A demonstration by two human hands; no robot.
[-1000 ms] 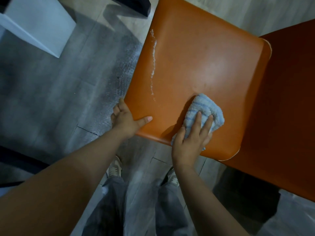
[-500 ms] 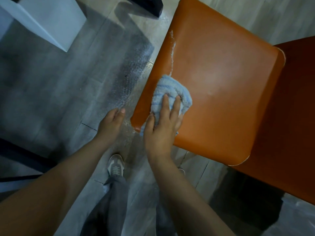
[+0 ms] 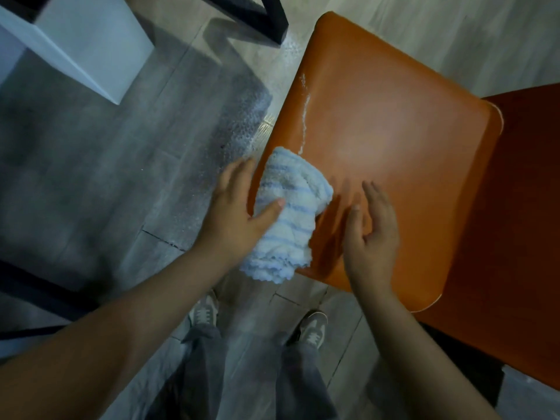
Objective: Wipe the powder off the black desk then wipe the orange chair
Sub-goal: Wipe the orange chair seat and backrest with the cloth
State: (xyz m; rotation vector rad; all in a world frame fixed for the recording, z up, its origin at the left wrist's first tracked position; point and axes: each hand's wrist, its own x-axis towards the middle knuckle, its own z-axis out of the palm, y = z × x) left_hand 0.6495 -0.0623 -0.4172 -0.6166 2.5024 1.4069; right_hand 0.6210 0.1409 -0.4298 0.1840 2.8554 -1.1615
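Note:
The orange chair seat (image 3: 394, 131) fills the upper right, with a thin line of white powder (image 3: 305, 116) along its left side. A folded blue-and-white striped cloth (image 3: 291, 213) lies on the seat's front left corner and hangs over the edge. My left hand (image 3: 236, 207) holds the cloth from the left, thumb across its top and fingers along its side. My right hand (image 3: 372, 231) hovers just right of the cloth, fingers straight, holding nothing.
The chair's darker backrest (image 3: 515, 207) takes up the right edge. A white box (image 3: 91, 40) stands at the top left and a black desk leg (image 3: 266, 19) at the top. Powder dusts the grey floor (image 3: 236, 131) left of the seat. My shoes (image 3: 206, 313) are below.
The right hand slid the cloth left across the seat to the front left corner, then let go. The left hand left the seat edge and took hold of the cloth.

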